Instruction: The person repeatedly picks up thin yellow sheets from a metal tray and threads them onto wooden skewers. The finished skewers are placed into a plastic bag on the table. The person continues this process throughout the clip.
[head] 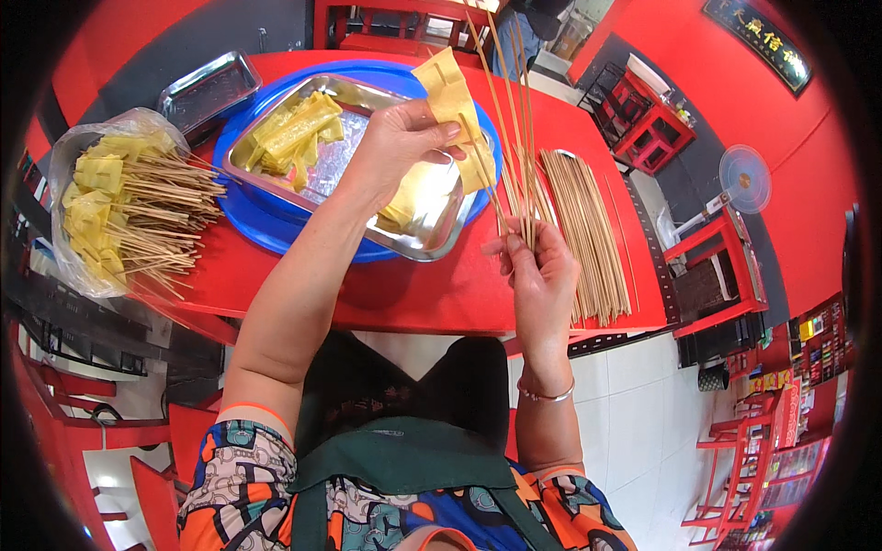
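Observation:
My left hand (403,141) pinches a yellow sheet, apparently tofu skin (446,79), between thumb and fingers above a steel tray (353,134). In my right hand (541,265) are several thin bamboo skewers (527,151), fanned upward. One of these skewers runs through the sheet, its tip showing near the top. Folded yellow pieces (293,134) lie heaped at the tray's left, and flat sheets (417,193) lie at its right, partly hidden by my left arm and hand. The tray rests on a round blue plastic tray (238,217).
A clear plastic bag (58,241) of skewered yellow pieces (96,200) stands at the table's left. A second steel tray (210,89) is behind it. Loose skewers (589,241) lie bundled on the red table (475,296) at right. A person's leg (527,52) shows beyond the table.

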Demonstrator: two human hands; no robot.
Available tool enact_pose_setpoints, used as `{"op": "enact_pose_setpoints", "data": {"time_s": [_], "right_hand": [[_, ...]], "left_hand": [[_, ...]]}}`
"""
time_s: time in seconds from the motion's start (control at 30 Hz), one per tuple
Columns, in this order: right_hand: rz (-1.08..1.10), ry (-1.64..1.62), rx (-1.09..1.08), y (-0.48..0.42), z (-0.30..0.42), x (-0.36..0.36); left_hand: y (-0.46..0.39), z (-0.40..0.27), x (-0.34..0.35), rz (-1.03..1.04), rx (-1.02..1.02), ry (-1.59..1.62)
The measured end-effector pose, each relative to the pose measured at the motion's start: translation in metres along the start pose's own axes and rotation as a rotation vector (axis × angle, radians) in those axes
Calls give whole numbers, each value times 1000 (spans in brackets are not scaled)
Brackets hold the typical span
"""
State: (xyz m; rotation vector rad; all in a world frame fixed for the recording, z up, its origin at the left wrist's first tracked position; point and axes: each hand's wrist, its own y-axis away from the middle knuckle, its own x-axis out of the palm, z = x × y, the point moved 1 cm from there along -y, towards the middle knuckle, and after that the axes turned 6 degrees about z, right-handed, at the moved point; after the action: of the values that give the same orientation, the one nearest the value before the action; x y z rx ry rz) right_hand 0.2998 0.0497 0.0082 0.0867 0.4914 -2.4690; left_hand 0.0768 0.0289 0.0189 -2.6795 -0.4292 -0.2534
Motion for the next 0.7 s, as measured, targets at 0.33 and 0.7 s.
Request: {"op": "enact_pose_setpoints", "data": {"time_s": [0.33, 0.7], "right_hand": [[-96, 158, -16, -9, -17, -12], [-118, 77, -31, 2, -12, -31]], "left_hand": [[8, 11, -4, 138, -28, -1156], [12, 8, -25, 25, -232, -1570]]}}
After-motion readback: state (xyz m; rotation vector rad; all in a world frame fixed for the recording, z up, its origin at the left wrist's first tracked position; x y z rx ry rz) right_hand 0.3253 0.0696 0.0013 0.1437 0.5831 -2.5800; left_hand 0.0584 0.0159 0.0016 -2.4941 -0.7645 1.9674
